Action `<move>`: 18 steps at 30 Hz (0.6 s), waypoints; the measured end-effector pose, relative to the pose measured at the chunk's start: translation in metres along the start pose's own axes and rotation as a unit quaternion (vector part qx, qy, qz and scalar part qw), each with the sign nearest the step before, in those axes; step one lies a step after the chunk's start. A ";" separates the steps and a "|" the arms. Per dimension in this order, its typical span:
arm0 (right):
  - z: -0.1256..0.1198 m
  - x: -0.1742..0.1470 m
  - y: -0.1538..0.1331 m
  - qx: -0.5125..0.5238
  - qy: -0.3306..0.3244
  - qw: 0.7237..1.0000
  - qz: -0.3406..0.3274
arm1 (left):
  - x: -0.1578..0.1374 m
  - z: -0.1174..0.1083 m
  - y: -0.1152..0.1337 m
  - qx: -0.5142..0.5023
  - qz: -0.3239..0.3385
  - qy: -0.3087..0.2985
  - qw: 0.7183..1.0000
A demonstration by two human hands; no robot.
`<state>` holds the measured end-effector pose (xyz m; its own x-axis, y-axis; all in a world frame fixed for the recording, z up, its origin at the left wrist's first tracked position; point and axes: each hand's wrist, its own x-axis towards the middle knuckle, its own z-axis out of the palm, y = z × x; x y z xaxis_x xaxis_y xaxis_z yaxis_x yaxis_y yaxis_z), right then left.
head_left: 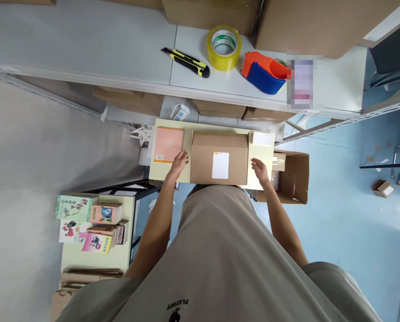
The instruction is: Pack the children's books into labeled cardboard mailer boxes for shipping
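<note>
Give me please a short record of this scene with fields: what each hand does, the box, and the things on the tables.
left hand: open, at the left side of the cardboard box, beside the orange book
right hand: open, at the box's right side
box: closed, white label on top, on a pale yellow table
white table behind: utility knife, yellow tape roll, orange and blue tape dispenser
lower left: stack of colourful books

Packing room: cardboard boxes (219, 157), tape roll (224, 47), box cutter (186, 62)
</note>
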<state>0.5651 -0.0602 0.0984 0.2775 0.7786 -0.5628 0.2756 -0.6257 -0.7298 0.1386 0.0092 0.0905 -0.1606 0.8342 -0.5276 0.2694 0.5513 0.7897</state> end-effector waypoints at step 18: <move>-0.004 -0.076 -0.059 0.142 0.021 0.987 -0.067 | -0.067 -0.030 0.032 -0.102 0.034 0.081 0.991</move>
<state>0.5311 -0.0831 0.1854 0.2957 0.8474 -0.4411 0.0453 -0.4736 -0.8796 0.1295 -0.0288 0.1602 -0.3042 0.8514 -0.4273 0.0897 0.4721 0.8769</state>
